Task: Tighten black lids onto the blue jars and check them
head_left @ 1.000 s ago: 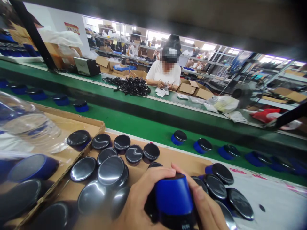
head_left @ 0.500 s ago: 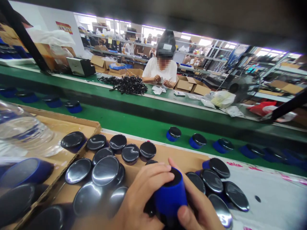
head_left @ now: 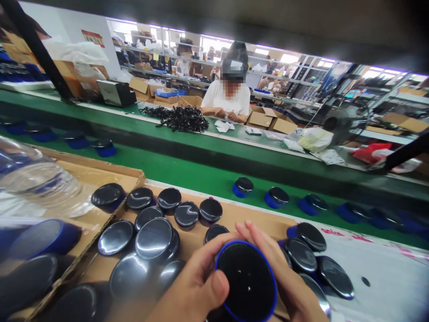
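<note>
Both hands hold a round blue housing (head_left: 248,281), its wide dark face with a blue rim turned up toward me. My left hand (head_left: 196,284) grips its left side, thumb lying over the rim onto the dark face. My right hand (head_left: 279,264) cups the right side with fingers stretched along it; its thumb is hidden. Several glossy black discs (head_left: 154,239) lie on the cardboard (head_left: 258,217) to the left of my hands. More black-topped blue pieces (head_left: 335,275) sit close together at the right, some partly behind my right hand.
A green conveyor belt (head_left: 187,172) runs across beyond the cardboard, carrying spaced blue pieces with black tops (head_left: 243,187). A plastic bottle (head_left: 43,183) lies in the cardboard tray at left. Across the line, a person (head_left: 226,96) works beside a pile of black cables (head_left: 182,118).
The blue housing has been tipped over in my hands: its narrow end was up, and now its wide dark face shows. My left thumb has come onto that face.
</note>
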Demonstrator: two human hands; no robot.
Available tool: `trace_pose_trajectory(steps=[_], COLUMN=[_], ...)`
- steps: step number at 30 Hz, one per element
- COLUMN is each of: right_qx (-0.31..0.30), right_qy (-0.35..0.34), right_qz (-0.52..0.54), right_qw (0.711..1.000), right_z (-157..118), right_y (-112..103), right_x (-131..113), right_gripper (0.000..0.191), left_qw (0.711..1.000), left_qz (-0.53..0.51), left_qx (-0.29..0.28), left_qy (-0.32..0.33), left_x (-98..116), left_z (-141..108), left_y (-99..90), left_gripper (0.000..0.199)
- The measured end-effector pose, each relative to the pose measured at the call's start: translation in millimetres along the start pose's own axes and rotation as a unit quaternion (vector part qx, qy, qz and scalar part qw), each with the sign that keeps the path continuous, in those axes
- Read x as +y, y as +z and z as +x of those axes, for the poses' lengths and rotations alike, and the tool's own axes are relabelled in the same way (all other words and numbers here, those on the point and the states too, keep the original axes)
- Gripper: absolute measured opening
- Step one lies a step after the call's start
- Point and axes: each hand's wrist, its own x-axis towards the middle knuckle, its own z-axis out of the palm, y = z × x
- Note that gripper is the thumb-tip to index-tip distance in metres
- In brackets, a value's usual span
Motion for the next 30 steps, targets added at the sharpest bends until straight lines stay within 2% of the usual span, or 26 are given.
trace_pose_trajectory(steps=[3, 6, 9, 11, 18, 23, 27, 30], right_qx=[0.002, 0.01, 0.009, 0.01, 0.025, 0.03, 0.0, 0.014], right_qy=[0.05, 0.102, 0.085, 0.069, 0.072, 0.057, 0.096, 0.117], right_qz=[0.019, 0.051, 0.08, 0.1, 0.106, 0.114, 0.171, 0.189], right_qw=[0.999, 0.993, 0.993, 0.993, 0.991, 0.991, 0.98, 0.975], right_z=[6, 12, 14, 12, 12, 1, -5, -4], right_y=[-1, 2, 6, 7, 9, 8, 8, 8], right_x=[1, 8, 14, 14, 5, 7, 10, 9], right_gripper=[0.05, 0.044, 0.047, 0.044, 0.043, 0.058, 0.062, 0.06], left_qw=[1.0, 0.999, 0.996, 0.996, 0.996, 0.996, 0.996, 0.997], left_qz=[-0.024, -0.028, -0.023, -0.015, 0.005, 0.0, 0.008, 0.016], left_qx=[-0.015, -0.021, -0.003, 0.014, 0.03, 0.048, 0.055, 0.047], left_qy=[-0.01, 0.033, 0.082, 0.091, 0.088, 0.072, 0.076, 0.061], left_x=[-5, -17, -27, -29, -28, -27, -26, -26], left_z=[4, 10, 15, 16, 12, 12, 14, 12], left_y=[-5.0, -11.6, -16.2, -17.2, -14.2, -12.1, -11.2, -11.2], left_gripper=[0.078, 0.089, 0.091, 0.089, 0.083, 0.086, 0.086, 0.093])
